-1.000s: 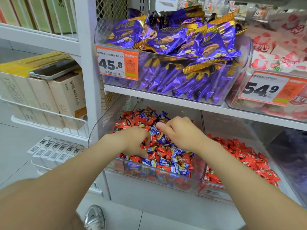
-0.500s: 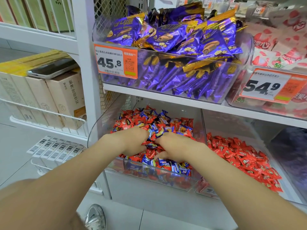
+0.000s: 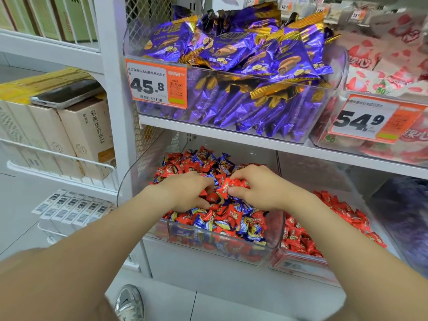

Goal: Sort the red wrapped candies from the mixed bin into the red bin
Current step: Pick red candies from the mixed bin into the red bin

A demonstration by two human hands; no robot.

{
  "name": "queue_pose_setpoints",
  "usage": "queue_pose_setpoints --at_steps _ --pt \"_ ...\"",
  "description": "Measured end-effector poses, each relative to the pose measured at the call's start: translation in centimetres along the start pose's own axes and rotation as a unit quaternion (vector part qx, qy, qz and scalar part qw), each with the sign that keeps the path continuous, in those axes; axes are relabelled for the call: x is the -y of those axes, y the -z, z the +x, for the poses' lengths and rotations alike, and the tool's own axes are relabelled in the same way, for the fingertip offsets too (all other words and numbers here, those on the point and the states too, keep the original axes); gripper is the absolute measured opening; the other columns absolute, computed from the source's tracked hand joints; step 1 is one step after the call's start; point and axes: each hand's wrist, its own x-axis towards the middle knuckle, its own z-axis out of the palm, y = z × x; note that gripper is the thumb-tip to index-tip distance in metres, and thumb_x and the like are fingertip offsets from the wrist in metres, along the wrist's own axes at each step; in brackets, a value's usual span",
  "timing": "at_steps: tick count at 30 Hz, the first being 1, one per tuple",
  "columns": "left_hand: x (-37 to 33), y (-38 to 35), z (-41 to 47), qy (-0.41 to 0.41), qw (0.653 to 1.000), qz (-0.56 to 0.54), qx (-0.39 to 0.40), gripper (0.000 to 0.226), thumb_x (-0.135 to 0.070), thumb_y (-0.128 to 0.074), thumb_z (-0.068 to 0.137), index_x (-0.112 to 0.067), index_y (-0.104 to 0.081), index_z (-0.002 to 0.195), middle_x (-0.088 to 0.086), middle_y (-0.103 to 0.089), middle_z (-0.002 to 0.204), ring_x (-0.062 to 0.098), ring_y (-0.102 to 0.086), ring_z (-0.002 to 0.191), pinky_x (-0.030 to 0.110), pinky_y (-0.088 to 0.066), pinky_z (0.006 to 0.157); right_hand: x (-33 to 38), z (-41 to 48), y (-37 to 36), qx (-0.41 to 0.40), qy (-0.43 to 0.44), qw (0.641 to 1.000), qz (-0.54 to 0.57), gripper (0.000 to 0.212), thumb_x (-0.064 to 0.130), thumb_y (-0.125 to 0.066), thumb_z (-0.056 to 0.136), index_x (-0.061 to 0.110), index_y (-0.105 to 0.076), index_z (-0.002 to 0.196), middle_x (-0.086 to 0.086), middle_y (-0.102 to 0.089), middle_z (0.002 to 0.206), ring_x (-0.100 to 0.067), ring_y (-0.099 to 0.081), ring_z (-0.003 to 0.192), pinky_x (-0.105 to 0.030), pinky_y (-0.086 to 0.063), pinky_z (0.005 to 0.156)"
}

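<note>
The right hand (image 3: 257, 191) is over the clear plastic mixed bin (image 3: 276, 228) of red and blue sweets and pinches some red wrapped candies (image 3: 228, 187) between thumb and curled fingers. The left hand (image 3: 187, 193) digs its curled fingers into the pile; its grip cannot be told. The clear plastic red bin (image 3: 298, 266) stands just beside, on the right.

A shop, by the look of its sweets aisle. White shelves (image 3: 231, 133) carry clear bins (image 3: 254, 76) heaped with purple packs (image 3: 231, 49) and loose candies (image 3: 222, 218). Orange price tags reading 45.8 (image 3: 157, 83) and 54.9 (image 3: 370, 119) (one with a barcode and QR code) hang on the bin fronts. Boxes (image 3: 76, 135) stand in rows behind wire rails (image 3: 58, 156).
</note>
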Motion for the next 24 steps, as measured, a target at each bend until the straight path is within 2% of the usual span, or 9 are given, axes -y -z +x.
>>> queue_pose_setpoints --at_steps 3,5,7,11,13,16,20,22,24 --pt "-0.9 -0.3 0.1 -0.017 1.0 0.004 -0.017 0.042 -0.059 -0.072 0.09 -0.033 -0.058 0.119 -0.005 -0.059 0.107 0.023 -0.06 0.104 0.046 -0.056 0.084 0.3 -0.8 0.4 -0.016 0.0 0.999 0.03 0.032 0.043 -0.058 0.107 0.02 -0.069 0.126 -0.007 -0.073 0.097 -0.026 -0.064 0.095 -0.034 -0.043 0.086" --pt "-1.6 -0.6 0.1 -0.021 0.999 0.001 -0.026 0.06 -0.071 -0.069 0.085 -0.031 -0.059 0.13 -0.003 -0.063 0.113 0.022 -0.059 0.11 0.045 -0.056 0.085 0.5 -1.2 0.5 -0.054 0.0 0.998 0.035 0.028 0.04 -0.057 0.107 0.019 -0.068 0.122 0.003 -0.059 0.074 -0.022 -0.055 0.076 -0.031 -0.038 0.077" --pt "-2.4 -1.0 0.1 -0.008 0.999 0.026 -0.029 0.069 -0.074 -0.066 0.085 -0.03 -0.056 0.137 -0.002 -0.066 0.12 0.024 -0.063 0.11 0.041 -0.056 0.081 0.5 -1.6 0.6 -0.092 -0.008 0.996 0.008 0.029 0.04 -0.058 0.106 0.018 -0.068 0.122 0.009 -0.053 0.069 -0.021 -0.053 0.073 -0.032 -0.039 0.074" --pt "-3.1 -1.6 0.4 0.018 0.993 0.104 -0.05 0.036 -0.053 -0.056 0.103 -0.027 -0.063 0.125 0.002 -0.069 0.113 0.029 -0.068 0.103 0.04 -0.054 0.072 1.2 -2.6 0.6 -0.104 -0.033 0.994 0.017 0.037 0.045 -0.059 0.103 0.023 -0.066 0.132 0.005 -0.054 0.076 -0.026 -0.053 0.077 -0.034 -0.044 0.074" --pt "-3.2 -1.5 0.4 0.021 0.994 0.09 -0.06 0.031 -0.05 -0.051 0.106 -0.027 -0.065 0.122 0.001 -0.069 0.112 0.028 -0.067 0.103 0.038 -0.053 0.071 1.6 -3.3 0.8 -0.101 -0.036 0.994 0.007 0.042 0.046 -0.059 0.103 0.025 -0.063 0.14 0.003 -0.06 0.081 -0.029 -0.059 0.083 -0.037 -0.051 0.079" --pt "-3.1 -0.5 0.1 0.029 0.995 0.019 -0.097 0.028 -0.049 -0.047 0.106 -0.03 -0.067 0.111 -0.006 -0.063 0.097 0.024 -0.064 0.098 0.035 -0.046 0.067 1.7 -4.3 1.8 -0.087 -0.045 0.995 0.021 0.04 0.046 -0.058 0.104 0.025 -0.064 0.138 0.012 -0.055 0.071 -0.021 -0.063 0.076 -0.035 -0.053 0.076" --pt "-4.1 1.3 -1.1 0.026 0.985 -0.068 -0.159 0.024 -0.044 -0.047 0.104 -0.034 -0.061 0.087 -0.01 -0.061 0.071 0.015 -0.062 0.069 0.033 -0.044 0.059 0.7 -5.1 3.3 -0.034 -0.089 0.97 0.225 0.029 0.045 -0.059 0.106 0.017 -0.07 0.103 0.007 -0.056 0.064 -0.011 -0.048 0.051 -0.027 -0.041 0.052" --pt "-5.3 2.1 -1.7 0.018 0.974 -0.128 -0.186 0.024 -0.043 -0.047 0.1 -0.032 -0.06 0.083 -0.004 -0.065 0.068 0.016 -0.061 0.061 0.036 -0.049 0.058 0.3 -6.1 4.4 0.031 -0.128 0.91 0.393 0.028 0.043 -0.057 0.107 0.018 -0.067 0.101 0.003 -0.05 0.067 -0.012 -0.037 0.051 -0.022 -0.025 0.043" --pt "-6.7 2.7 -2.1 -0.003 0.961 -0.187 -0.204 0.027 -0.047 -0.045 0.099 -0.031 -0.061 0.085 0.001 -0.07 0.075 0.025 -0.065 0.067 0.041 -0.054 0.066 -0.9 -7.5 5.2 0.051 -0.141 0.892 0.426 0.023 0.039 -0.057 0.108 0.018 -0.067 0.101 -0.001 -0.051 0.069 -0.012 -0.035 0.05 -0.019 -0.018 0.042"
